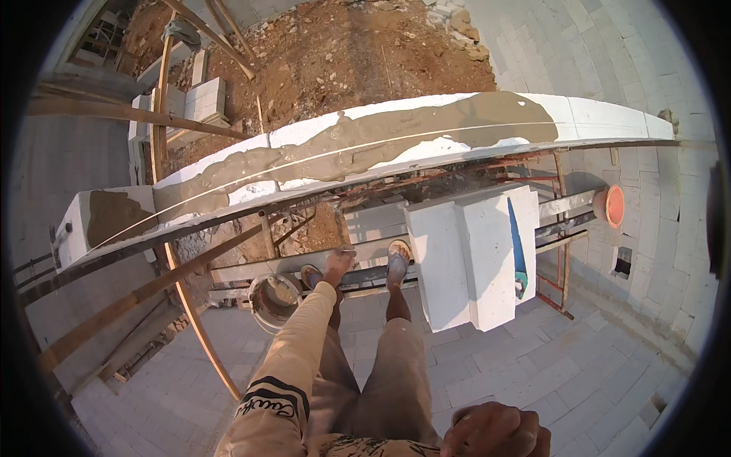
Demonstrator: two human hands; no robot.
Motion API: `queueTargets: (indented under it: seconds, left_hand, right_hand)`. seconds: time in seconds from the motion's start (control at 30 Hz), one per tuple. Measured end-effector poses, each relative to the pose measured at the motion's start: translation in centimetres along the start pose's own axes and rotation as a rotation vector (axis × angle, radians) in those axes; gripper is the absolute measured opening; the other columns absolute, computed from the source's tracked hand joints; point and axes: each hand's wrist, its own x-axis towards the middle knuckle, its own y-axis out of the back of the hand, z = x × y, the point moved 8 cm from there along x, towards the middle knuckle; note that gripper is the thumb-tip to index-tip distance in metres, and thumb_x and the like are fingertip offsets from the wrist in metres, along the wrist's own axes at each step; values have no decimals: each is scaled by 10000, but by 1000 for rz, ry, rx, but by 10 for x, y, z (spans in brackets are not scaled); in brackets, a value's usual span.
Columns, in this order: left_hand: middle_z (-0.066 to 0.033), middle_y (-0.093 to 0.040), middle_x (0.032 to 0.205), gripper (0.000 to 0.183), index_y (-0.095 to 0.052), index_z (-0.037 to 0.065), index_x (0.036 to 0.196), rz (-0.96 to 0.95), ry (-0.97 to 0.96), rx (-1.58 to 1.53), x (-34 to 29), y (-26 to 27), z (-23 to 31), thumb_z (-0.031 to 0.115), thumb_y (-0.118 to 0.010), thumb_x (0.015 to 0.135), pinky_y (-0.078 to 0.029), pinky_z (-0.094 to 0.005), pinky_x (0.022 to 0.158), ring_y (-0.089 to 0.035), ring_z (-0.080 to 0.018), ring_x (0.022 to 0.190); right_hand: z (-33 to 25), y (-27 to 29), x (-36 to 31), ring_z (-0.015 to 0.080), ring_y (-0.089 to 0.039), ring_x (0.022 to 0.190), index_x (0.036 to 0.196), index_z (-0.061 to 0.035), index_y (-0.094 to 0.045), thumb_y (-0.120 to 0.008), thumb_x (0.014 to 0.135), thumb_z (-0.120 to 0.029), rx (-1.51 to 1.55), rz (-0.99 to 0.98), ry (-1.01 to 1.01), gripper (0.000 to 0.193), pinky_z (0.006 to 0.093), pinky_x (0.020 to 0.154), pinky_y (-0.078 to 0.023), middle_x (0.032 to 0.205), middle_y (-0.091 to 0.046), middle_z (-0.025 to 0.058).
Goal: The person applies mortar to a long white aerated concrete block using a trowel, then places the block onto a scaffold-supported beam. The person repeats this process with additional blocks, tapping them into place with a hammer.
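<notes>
Surrounding the work area, pale grey block masonry (579,61) fills the upper right, and brown, stony earth (335,53) occupies the upper centre. A grey scaffold plank (236,270) lies beneath the feet at centre. The white block wall (609,119), topped with a bed of grey-brown mortar (502,114), crosses the frame; its long axis rises from left to upper right. A thin white string line (457,126) follows this axis. Large white blocks (445,263) sit right of centre. The left hand (339,265) is at centre, near a round bucket (257,306) containing mortar; its fingers point rightward, and opening and grip cannot be determined. The right hand (495,433), at the lower edge, has bent fingers; its palm is hidden, so closure and contents cannot be determined.
</notes>
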Motion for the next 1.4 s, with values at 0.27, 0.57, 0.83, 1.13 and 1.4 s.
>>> queueTargets:
  seconds: [0.27, 0.57, 0.83, 1.13, 1.4]
  left_hand:
    - [-140, -759, 1219, 535, -693, 114, 1345, -144, -227, 556, 61, -150, 64, 370, -746, 878, -540, -417, 994, -713, -305, 1160]
    - [-221, -510, 1573, 680, -458, 80, 1590, -184, -364, 628, 183, -238, 94, 342, -684, 1005, -372, -422, 1209, -475, -322, 1476]
    - [-279, -678, 1323, 693, -534, -15, 1500, -186, -421, 688, 193, -276, 87, 489, -639, 1035, -477, -468, 1063, -655, -405, 1221]
    - [-294, -638, 1375, 657, -575, -12, 1453, -62, -474, 914, 124, -258, 123, 491, -629, 1034, -441, -503, 1106, -595, -433, 1297]
    - [-247, -640, 1211, 643, -673, -15, 1267, 160, -639, 1176, 68, -294, 205, 531, -693, 929, -439, -580, 1072, -578, -455, 1197]
  right_hand:
    - [216, 362, -361, 174, -637, 846, 1220, -17, -670, -636, 968, -118, -194, 1214, -770, 274, 345, 732, -519, 951, -668, 59]
    - [417, 508, -785, 282, -610, 1199, 1497, 4, -480, -697, 990, -408, -405, 1915, -1288, 688, 419, 996, -498, 1310, -616, 145]
    - [462, 522, -766, 270, -537, 1354, 1487, -15, -491, -651, 1014, -577, -168, 2048, -711, 752, 406, 1134, -420, 1482, -553, 119]
    - [416, 499, -732, 275, -521, 1381, 1532, 59, -483, -609, 1031, -522, -155, 2102, -819, 777, 416, 1184, -366, 1519, -551, 160]
    - [318, 522, -720, 257, -680, 1114, 1345, 36, -681, -627, 1005, -427, -264, 1986, -1139, 577, 390, 1002, -498, 1242, -720, 132]
